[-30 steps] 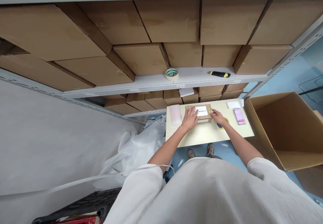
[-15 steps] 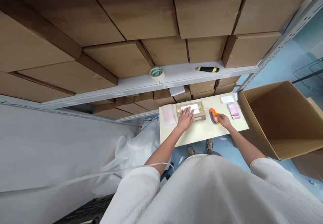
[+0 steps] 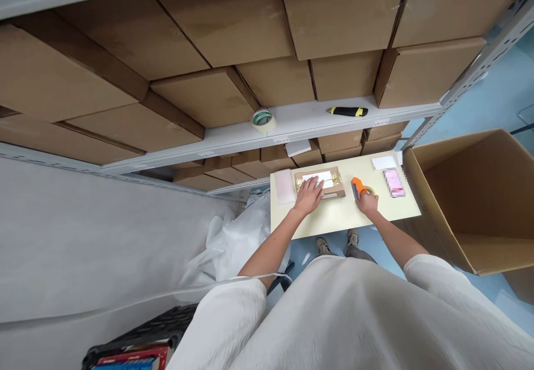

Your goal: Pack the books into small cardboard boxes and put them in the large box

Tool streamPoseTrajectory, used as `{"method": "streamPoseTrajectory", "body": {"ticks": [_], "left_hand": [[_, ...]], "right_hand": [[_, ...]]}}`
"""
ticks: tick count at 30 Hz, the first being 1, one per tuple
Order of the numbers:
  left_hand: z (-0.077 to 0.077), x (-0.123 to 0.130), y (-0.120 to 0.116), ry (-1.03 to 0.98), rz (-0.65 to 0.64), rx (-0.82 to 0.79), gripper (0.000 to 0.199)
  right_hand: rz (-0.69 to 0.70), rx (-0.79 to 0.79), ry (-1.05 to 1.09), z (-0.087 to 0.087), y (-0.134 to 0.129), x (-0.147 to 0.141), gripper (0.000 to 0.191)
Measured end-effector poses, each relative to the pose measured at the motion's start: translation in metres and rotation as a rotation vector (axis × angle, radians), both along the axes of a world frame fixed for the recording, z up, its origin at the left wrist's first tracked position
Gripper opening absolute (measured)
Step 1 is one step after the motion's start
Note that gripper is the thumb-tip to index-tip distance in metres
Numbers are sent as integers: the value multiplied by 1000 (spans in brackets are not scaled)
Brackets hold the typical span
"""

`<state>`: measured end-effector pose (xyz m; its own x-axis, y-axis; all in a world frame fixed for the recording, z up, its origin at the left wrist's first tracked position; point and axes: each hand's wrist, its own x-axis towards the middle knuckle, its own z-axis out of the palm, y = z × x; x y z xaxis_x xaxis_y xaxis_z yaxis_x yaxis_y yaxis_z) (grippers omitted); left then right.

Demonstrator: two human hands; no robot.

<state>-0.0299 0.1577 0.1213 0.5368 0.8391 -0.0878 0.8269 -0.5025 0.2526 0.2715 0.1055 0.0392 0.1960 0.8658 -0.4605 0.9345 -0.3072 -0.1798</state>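
My left hand (image 3: 309,195) lies flat, fingers spread, on top of a small cardboard box (image 3: 334,192) with shiny tape and a white label. To the right, my right hand (image 3: 367,202) is wrapped round an orange tape dispenser (image 3: 357,186); part of the tape roll shows beside the fingers. Both things are on a pale yellow table (image 3: 329,217). A sheet of pinkish-white wrap (image 3: 285,187) lies left of the box. Pink papers (image 3: 394,183) and a white paper (image 3: 382,162) lie right of the dispenser.
Stacked cardboard boxes (image 3: 233,14) fill the shelves. On the shelf edge are a roll of tape (image 3: 269,122) and a yellow-black box cutter (image 3: 347,111). A large open carton (image 3: 479,192) stands right of the table. White plastic wrap (image 3: 237,242) is heaped on the left.
My right hand has closed over the tape dispenser from its near side, where it touched the roll's right edge before. My left hand stays on the box. The view has shifted slightly.
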Motion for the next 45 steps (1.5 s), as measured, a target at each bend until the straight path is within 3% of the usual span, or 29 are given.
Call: {"method": "streamPoseTrajectory", "body": {"ticks": [5,12,17,20,29,35,38,42,45], "left_hand": [[0,-1,2,-2,0,-5,58],[-4,3,18,-35,11,-25,61],[-13,21,20,-24,-4,-65,58],[-22,30,10,-13,-13,-88,55],[-36,31,-28,-52,-18,-79,62],[-41,10,-43,-131,-51,-46,64],[-41,-5,-41,-153,-53,-47,60],[-42,-16,-39,-163,-45,-38,58],[-44,-17,-39,-161,-46,-44,59]], "right_hand": [[-76,106,41,17,1,13,27],[-206,315,300,72,10,39,27],[-165,432,653,115,24,29,32],[-94,459,749,132,32,16,30],[-45,307,902,135,49,-11,25],[68,118,979,140,60,-26,24],[97,57,958,134,61,-31,29],[204,95,858,133,60,-31,41],[371,152,652,140,56,-31,28]]}}
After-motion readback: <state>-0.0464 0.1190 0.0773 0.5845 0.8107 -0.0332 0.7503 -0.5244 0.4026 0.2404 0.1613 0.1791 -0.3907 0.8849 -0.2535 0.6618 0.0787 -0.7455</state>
